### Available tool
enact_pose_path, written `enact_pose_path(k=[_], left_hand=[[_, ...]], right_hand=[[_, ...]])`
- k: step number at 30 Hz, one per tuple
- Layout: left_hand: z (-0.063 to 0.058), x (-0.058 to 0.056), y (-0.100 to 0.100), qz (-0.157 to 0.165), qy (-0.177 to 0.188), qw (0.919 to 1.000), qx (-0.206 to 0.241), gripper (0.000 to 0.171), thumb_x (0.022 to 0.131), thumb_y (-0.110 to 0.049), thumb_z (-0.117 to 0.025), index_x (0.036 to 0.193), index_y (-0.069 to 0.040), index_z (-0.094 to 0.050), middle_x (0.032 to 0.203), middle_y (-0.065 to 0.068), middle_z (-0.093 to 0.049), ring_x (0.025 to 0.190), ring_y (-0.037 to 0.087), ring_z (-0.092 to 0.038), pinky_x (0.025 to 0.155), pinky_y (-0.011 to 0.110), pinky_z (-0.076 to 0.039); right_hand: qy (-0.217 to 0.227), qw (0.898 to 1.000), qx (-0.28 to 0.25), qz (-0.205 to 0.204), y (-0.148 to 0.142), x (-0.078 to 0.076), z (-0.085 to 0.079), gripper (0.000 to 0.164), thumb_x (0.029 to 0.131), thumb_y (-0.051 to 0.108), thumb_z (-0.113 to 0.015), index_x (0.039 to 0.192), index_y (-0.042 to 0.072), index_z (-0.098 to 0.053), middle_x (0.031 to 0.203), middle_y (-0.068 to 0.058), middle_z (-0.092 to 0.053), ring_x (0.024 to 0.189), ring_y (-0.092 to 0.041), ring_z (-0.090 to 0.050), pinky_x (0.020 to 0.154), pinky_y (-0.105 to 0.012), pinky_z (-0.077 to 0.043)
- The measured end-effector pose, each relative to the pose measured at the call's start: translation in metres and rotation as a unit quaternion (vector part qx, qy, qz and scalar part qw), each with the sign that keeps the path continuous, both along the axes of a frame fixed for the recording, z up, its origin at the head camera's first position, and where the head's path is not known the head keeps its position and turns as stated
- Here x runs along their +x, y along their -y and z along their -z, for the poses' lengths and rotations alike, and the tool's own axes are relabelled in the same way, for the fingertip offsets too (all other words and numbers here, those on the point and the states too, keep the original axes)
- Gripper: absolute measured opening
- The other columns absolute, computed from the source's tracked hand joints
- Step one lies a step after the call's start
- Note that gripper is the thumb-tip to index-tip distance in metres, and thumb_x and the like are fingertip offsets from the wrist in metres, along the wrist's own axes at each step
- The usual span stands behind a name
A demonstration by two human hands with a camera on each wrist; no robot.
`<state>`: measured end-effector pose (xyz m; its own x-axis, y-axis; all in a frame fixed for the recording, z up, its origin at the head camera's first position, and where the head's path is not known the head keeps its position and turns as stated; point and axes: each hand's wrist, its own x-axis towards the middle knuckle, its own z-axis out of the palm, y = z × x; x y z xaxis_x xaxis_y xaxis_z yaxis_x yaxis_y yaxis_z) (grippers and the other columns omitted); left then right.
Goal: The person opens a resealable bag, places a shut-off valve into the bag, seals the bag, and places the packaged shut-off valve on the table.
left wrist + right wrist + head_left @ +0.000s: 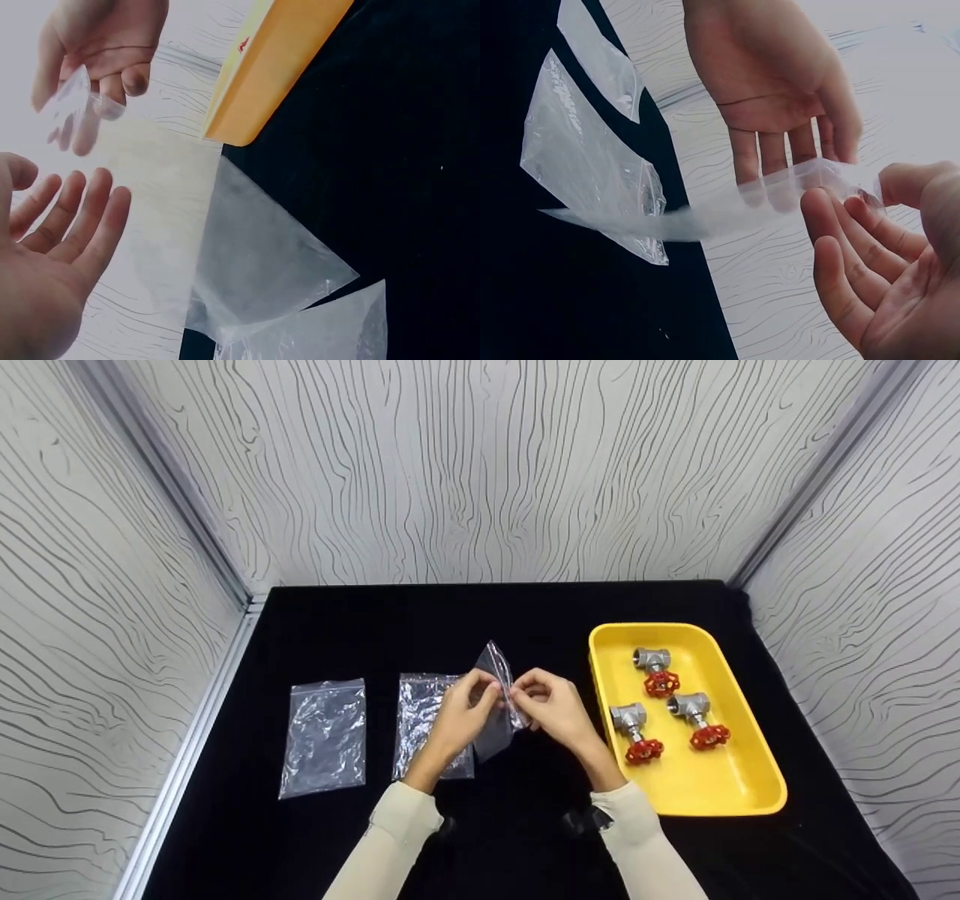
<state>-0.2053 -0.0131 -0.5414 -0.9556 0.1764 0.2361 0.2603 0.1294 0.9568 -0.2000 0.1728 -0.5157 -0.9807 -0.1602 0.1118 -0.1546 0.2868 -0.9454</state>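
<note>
A clear zip bag (493, 742) is up off the black cloth between both hands, its zip edge facing right. My left hand (459, 714) pinches it near the mouth between thumb and index finger. From the other side my right hand (559, 711) pinches the same edge, fingertips close to the left ones. In the right wrist view the bag (682, 223) hangs edge-on, a thin see-through strip. Beneath the left hand lies a second zip bag (420, 711), partly covered by hand and forearm.
Another zip bag (326, 739) lies flat farther left. On the right stands a yellow tray (682, 795) holding three metal valves with red handwheels: one at the back (652, 660), one at left (630, 716), one at right (690, 705). Patterned panels (480, 472) enclose the table.
</note>
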Motion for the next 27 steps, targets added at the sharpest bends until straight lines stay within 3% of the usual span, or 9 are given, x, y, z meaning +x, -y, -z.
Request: enact_pose_path(k=[9,19,27], left_hand=[[-0.0002,0.0029,0.0006,-0.003,-0.001,0.999,-0.044,0.02,0.106,-0.025,-0.067,0.101,-0.005,-0.066,0.098,0.011,-0.076,0.09,0.016,-0.073,0.08,0.024,-0.061],[0.002,0.0021,0.0025,-0.02,0.001,0.9986,-0.049,0.005,0.1,-0.005,-0.062,0.097,-0.004,-0.066,0.089,0.01,-0.077,0.079,0.008,-0.068,0.071,0.021,-0.058],[0.0001,0.0019,0.0038,-0.041,-0.012,0.9971,-0.064,0.014,0.099,-0.007,-0.069,0.088,-0.005,-0.06,0.076,0.003,-0.068,0.065,0.003,-0.058,0.058,0.017,-0.048]], right_hand=[[-0.035,0.998,0.022,-0.046,0.004,0.0024,0.0079,0.004,0.098,0.006,-0.074,0.102,0.003,-0.074,0.088,-0.016,-0.075,0.056,-0.017,-0.065,0.045,-0.033,-0.056],[-0.028,0.998,0.032,-0.04,0.006,0.0028,0.0095,0.005,0.098,0.007,-0.075,0.098,0.003,-0.072,0.083,-0.016,-0.075,0.053,-0.027,-0.065,0.046,-0.045,-0.058],[-0.026,0.999,0.033,-0.032,0.0062,0.0012,0.0083,0.003,0.098,0.002,-0.071,0.096,0.0,-0.069,0.081,-0.017,-0.073,0.051,-0.019,-0.062,0.045,-0.031,-0.055]])
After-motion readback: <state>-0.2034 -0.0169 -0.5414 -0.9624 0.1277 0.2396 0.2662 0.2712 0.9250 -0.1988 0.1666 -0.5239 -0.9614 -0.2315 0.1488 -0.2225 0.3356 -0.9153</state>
